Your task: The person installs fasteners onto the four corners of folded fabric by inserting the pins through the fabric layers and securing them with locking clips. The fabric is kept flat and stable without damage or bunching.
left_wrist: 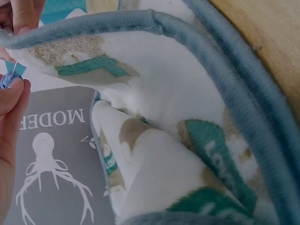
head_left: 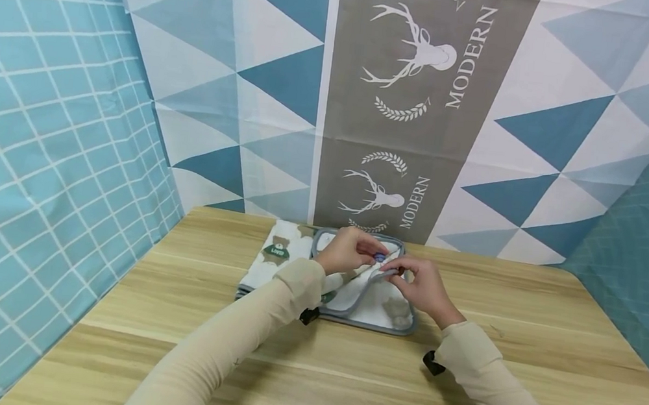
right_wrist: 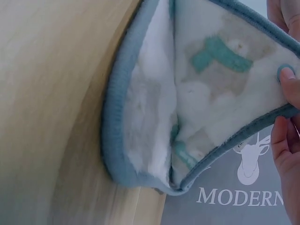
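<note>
A white fleece cloth (head_left: 373, 305) with teddy bear prints and grey-blue edging lies folded on the table, one layer of it raised. My left hand (head_left: 349, 250) pinches a small blue-headed pin (left_wrist: 10, 79) between thumb and finger; its thin metal shaft points at the cloth. My right hand (head_left: 422, 289) pinches the raised edging (head_left: 385, 273) close to the left fingertips. In the right wrist view, the lifted cloth (right_wrist: 220, 89) stretches toward the fingers, with a small blue round piece (right_wrist: 284, 71) beside a thumb. The pin's tip is hidden.
Another folded part of the bear-print fabric (head_left: 272, 259) lies to the left. Beneath is a wooden table (head_left: 170, 344), with a patterned curtain (head_left: 288, 95) behind it and blue checked fabric (head_left: 32, 135) at the left. A black camera (head_left: 309, 316) hangs at my left wrist.
</note>
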